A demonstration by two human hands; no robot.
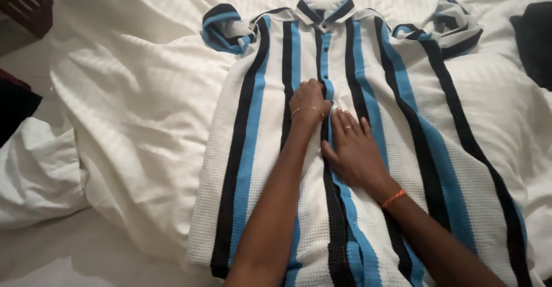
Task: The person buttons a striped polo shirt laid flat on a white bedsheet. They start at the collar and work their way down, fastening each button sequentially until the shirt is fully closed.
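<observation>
A striped shirt (368, 149), white with black and blue vertical bands, is laid face up on a white bedsheet (144, 137), collar (325, 10) at the far side and hem at the near edge. Both short sleeves are bunched at the far corners.

The left hand (309, 100) is set on the button placket (325, 63) around mid-chest, its fingers curled down onto the fabric; whether a button is pinched cannot be told, as the fingertips are hidden. The right hand (353, 149) is laid flat just to the right of and nearer than the left, fingers released and spread, grasping nothing, pressing the front panel down.

For the step in hand, judged to be closing or aligning the placket:
- The flat hand is best kept close beside the working point, so that the cloth is held taut and the two front edges stay matched.
- The stripes on either side of the placket are to be used as a guide for alignment.
- Pull is to be applied along the placket, not across it, or the loose knit may be skewed.
- The creased sheet under the shirt may carry wrinkles into the fabric; light smoothing outward is advised.
</observation>
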